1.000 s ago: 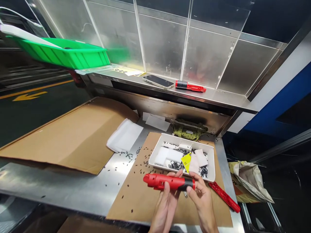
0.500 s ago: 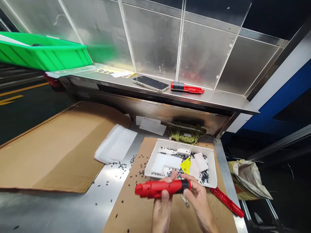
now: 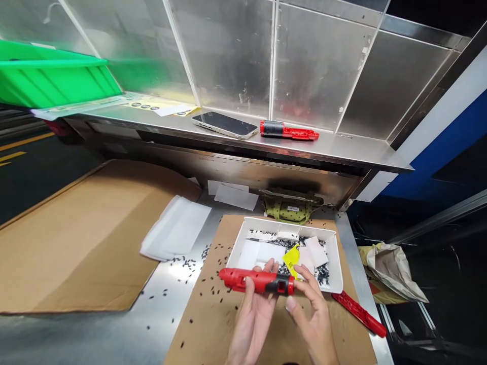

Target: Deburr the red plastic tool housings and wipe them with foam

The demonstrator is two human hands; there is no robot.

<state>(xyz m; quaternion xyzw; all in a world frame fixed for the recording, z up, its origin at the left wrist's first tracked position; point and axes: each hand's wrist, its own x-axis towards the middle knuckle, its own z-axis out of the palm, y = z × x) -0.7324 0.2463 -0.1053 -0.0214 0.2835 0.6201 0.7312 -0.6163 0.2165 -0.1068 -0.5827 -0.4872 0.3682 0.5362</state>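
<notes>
My left hand (image 3: 255,309) is closed around a red tubular plastic housing (image 3: 249,280) with a black band near its right end. The housing lies level above the cardboard mat, and a square opening shows in the black band. At that right end is my right hand (image 3: 312,306), fingers apart. Its fingertips are close to the end of the housing; whether they touch it I cannot tell. Just behind both hands stands a white tray (image 3: 338,263) holding small black pieces, white blocks, paper slips and a yellow tag (image 3: 291,257).
Another red part (image 3: 359,314) lies right of the tray. On the steel shelf are a phone (image 3: 225,124) and a similar red-and-black housing (image 3: 289,130). A large cardboard sheet (image 3: 83,238), white sheets (image 3: 175,228) and a green pouch (image 3: 291,207) lie around. Black bits are scattered about.
The housing has turned about its length, so openings in it now show. It has moved slightly up, and my right thumb has drawn away from its end. The view has shifted a little.
</notes>
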